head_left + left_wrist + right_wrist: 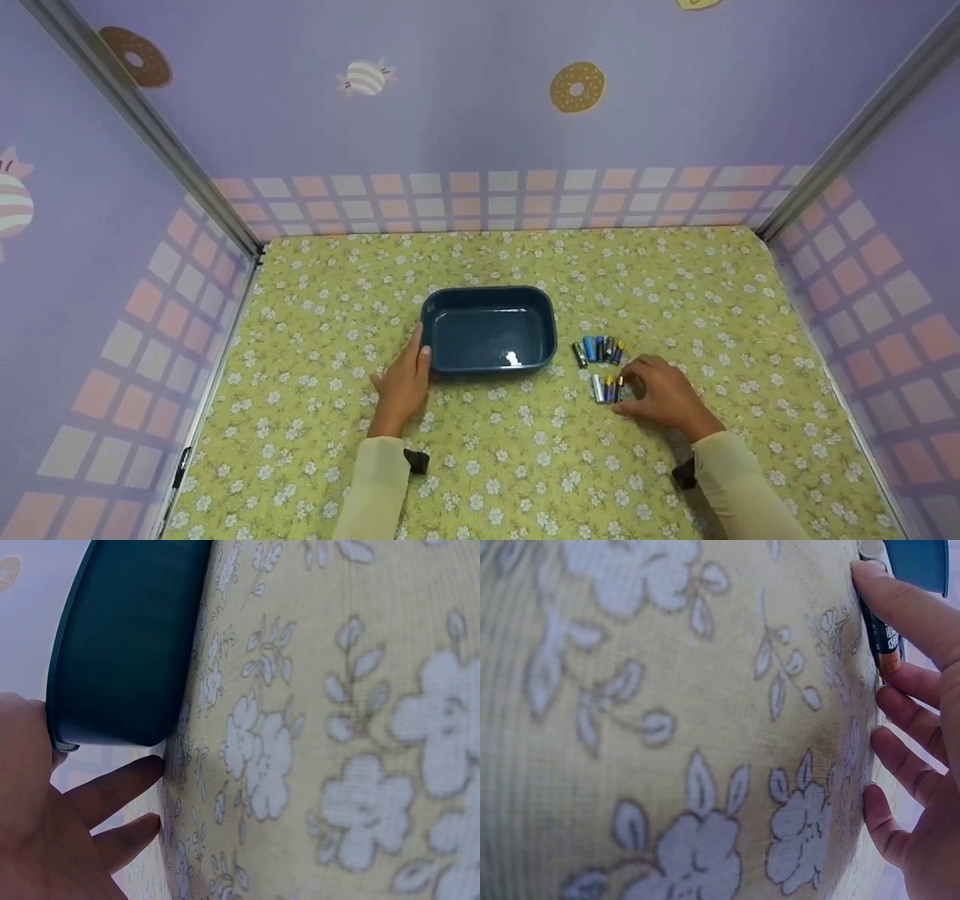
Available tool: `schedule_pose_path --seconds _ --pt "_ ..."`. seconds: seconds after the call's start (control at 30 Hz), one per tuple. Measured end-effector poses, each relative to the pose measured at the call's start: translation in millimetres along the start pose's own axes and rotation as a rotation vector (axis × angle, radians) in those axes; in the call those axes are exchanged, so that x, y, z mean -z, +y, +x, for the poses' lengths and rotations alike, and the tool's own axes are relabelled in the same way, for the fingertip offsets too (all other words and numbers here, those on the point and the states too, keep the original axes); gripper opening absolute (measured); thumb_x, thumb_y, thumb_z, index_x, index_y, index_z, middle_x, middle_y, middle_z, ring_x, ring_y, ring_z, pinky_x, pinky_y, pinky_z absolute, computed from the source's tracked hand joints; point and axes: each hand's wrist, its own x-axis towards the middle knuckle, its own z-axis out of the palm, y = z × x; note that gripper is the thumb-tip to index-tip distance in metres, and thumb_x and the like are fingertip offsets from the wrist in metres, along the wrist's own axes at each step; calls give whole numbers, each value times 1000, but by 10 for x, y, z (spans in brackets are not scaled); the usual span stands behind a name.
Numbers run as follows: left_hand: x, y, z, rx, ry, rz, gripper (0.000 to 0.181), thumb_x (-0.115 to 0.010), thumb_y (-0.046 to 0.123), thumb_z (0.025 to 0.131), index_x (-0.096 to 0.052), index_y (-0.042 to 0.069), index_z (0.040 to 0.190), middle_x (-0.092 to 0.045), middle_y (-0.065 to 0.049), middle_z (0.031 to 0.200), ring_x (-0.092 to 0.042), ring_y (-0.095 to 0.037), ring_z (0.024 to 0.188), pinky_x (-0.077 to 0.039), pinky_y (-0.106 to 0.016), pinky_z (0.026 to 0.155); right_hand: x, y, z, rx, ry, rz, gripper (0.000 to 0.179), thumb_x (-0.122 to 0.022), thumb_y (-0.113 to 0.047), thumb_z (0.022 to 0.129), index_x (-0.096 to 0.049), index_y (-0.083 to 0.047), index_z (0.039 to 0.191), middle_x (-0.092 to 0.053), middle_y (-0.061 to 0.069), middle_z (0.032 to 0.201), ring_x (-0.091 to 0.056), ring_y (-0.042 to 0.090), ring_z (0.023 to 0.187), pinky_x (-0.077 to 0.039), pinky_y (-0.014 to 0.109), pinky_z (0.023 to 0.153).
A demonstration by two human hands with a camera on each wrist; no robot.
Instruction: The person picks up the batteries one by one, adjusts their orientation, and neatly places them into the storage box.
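A dark blue rectangular dish sits on the floral cloth. My left hand is at its left front corner, fingers mostly straight against the side; in the left wrist view the dish's outer wall rises beside the fingers. To the right of the dish, batteries lie in two short rows. My right hand pinches the ends of a black battery with a copper end between thumb and a finger. Next to it are a silver battery and a dark one with a yellow end.
Behind the front row lie several more batteries, among them a light blue one and a black one set slightly apart. A yellow floral cloth covers the table. Purple patterned panels stand at the back and both sides.
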Motion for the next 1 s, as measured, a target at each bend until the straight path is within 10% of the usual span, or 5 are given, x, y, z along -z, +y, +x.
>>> schedule_pose_path --seconds 1.0 --pt "-17 -24 3 -13 12 -7 64 -21 65 107 -10 40 165 -32 -2 167 -35 -41 151 10 -85 108 128 -122 220 -53 -23 141 53 -88 -50 77 -68 -20 117 -66 1 115 -63 23 103 -55 51 87"
